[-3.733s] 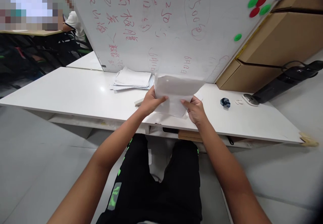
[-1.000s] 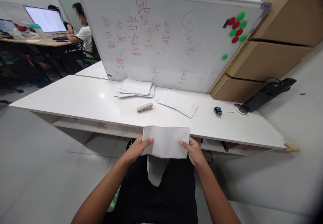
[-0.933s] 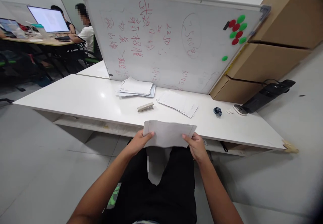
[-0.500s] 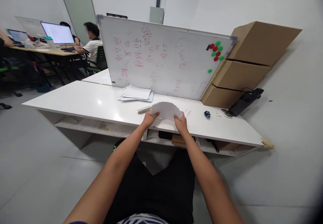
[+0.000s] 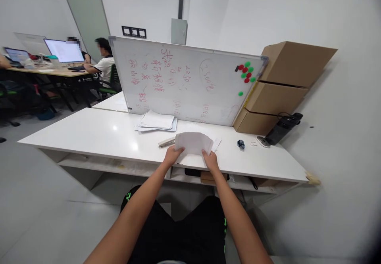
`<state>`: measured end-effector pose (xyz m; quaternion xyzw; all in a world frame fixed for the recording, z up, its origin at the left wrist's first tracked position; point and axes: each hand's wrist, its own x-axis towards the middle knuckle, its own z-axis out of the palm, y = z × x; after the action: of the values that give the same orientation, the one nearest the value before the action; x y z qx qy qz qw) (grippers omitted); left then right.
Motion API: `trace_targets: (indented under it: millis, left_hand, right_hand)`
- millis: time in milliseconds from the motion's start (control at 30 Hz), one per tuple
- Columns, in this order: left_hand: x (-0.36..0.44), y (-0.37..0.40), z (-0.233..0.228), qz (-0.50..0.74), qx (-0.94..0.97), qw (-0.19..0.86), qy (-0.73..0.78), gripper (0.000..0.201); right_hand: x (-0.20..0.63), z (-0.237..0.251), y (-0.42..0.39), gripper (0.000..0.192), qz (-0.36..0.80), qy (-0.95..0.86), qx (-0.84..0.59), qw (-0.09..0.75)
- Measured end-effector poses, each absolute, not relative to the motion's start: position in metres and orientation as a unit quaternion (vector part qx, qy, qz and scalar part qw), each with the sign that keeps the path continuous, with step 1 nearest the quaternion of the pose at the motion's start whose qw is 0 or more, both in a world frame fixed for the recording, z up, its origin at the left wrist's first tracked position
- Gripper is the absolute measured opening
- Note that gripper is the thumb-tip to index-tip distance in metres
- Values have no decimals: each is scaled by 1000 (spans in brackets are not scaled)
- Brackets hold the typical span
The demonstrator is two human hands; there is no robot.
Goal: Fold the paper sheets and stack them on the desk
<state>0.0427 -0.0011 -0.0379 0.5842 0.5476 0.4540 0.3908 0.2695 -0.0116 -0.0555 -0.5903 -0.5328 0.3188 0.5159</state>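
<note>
Over the front edge of the white desk (image 5: 89, 131), my left hand (image 5: 170, 156) and right hand (image 5: 210, 160) now each pinch an end of the paper stack (image 5: 193, 142), carried up from my lap, bowed earlier and flatter now, beside the stapler (image 5: 166, 142).

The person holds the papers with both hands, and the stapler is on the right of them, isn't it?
Not quite. Both hands, left hand and right hand, do hold the papers, but the head view shows the stapler on their left.
</note>
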Motion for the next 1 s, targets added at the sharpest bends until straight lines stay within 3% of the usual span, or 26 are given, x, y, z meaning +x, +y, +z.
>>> trace_targets:
  millis: [233,367,500,667,1000]
  left_hand:
    - [43,-7,-35,506,553,370,550,47]
    - [36,3,-22,506,567,176,625,38]
    - [14,39,-10,353,605,53,711,38]
    - [-10,77,-18,236,598,106,759,54]
    - [-22,83,-29,190,687,104,693,61]
  right_hand:
    - [277,-57,-15,49,360,-448,-602,555]
    - [276,-54,-15,44,383,-435,-600,551]
    - [277,-51,-12,42,397,-452,-598,529]
    - [279,-44,-10,36,426,-463,-603,491]
    - [283,-37,1,31,506,-440,-599,437]
